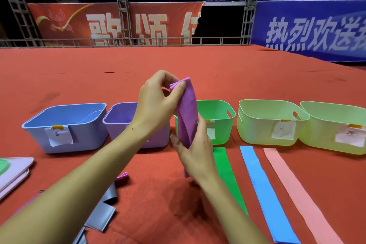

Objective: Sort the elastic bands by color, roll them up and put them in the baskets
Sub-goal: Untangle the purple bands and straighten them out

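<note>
Surface: red cloth-covered table.
Back row: blue basket, purple basket, green basket, two pale green baskets.
Front, flat: green band, blue band, pink band, grey band.
Left edge: pink items.

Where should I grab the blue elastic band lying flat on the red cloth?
Probably pinch the far short end of the blue elastic band, nearest the baskets, coming from above. It lies flat and straight, apart from its neighbours, so that end lifts and rolls first.

We've got the purple band up off the red cloth, left hand pinching its top, right hand gripping lower down, in front of the purple basket and green basket.
</note>
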Demonstrator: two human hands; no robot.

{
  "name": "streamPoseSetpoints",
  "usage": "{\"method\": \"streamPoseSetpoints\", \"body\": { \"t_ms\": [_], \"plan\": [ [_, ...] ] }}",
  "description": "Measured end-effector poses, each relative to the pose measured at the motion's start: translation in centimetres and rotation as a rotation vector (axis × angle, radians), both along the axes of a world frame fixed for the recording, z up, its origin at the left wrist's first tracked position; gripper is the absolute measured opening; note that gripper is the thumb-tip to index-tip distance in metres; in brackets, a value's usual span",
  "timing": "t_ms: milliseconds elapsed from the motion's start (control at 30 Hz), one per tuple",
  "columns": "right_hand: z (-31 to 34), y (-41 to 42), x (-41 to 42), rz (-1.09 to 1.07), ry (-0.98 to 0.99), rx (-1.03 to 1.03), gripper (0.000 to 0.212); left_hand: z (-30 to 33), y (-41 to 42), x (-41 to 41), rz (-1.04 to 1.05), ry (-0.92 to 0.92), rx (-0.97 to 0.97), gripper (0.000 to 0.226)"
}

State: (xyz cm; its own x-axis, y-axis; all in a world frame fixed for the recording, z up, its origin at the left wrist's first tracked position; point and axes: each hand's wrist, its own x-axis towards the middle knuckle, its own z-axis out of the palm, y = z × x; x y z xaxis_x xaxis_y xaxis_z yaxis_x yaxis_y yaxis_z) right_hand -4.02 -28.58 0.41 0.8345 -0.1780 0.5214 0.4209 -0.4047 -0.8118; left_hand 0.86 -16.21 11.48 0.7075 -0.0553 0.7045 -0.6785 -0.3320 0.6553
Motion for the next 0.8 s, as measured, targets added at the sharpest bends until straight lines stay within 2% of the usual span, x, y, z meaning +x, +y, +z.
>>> {"method": "streamPoseSetpoints", "body": {
  "t_ms": [67,400,500,567,633,800],
  "plan": [
    [-0.1,0.1,0.0,-0.036,-0.005,0.006,0.08,0.1,0.1,0.1,-0.009,0.001,0.003,0.015],
    [-0.3,0.1,0.4,0.026,0.087,-0.121,0.096,-0.3,0.8,0.3,-0.03,0.004,0.019,0.015],
    [-0.1,-0.5,0.4,0.081,0.119,-0.143,0.126,-0.5,1.1,0.3,-0.053,0.002,0.053,0.013],
    [0.7,-1.1,0.3,0.103,0.163,-0.12,0.133,-0.6,1.5,0.2,-0.087,0.02,0.076,0.015],
    [1.6,-1.8,0.1,0.12,0.143,-0.046,0.121,-0.7,1.9,0.0,-0.124,0.042,0.106,0.015],
    [4.1,-2.8,-1.2,0.194,-0.047,0.296,0.056,-1.3,2.9,-1.0,-0.227,0.107,0.159,0.014]
  ]
}}
